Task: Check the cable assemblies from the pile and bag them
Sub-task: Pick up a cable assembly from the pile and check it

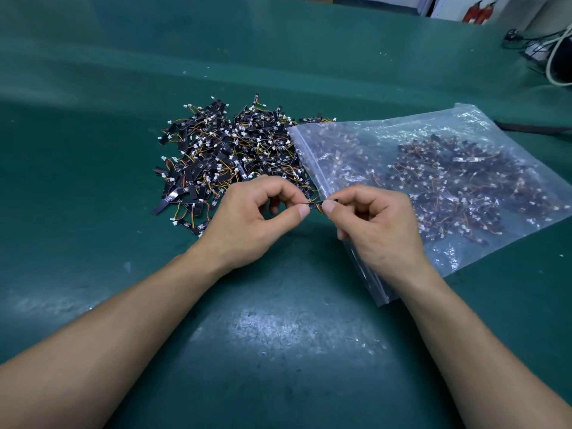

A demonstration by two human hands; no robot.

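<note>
- Your left hand (253,218) pinches one end of a single cable assembly (315,206) between thumb and forefinger; the other fingers are curled loosely under the palm.
- Your right hand (377,224) pinches the other end the same way, thumb on top, the remaining fingers folded in.
- The assembly, a short black strip with coloured wires, spans the small gap between your two thumbs, held above the table (278,335).
- Your right hand sits over the mouth edge of the clear zip bag (433,144); you cannot tell from here whether its lower fingers touch the plastic.
- The bag lies flat to your right, mouth facing left, with many assemblies inside it.
- The pile (229,156) of loose assemblies lies just beyond your left hand, its right edge tucked under the bag's upper corner.
- A dark strip (532,128) lies past the bag's far corner.
- Tangled cords (554,57) sit at the far right edge of the green surface.
</note>
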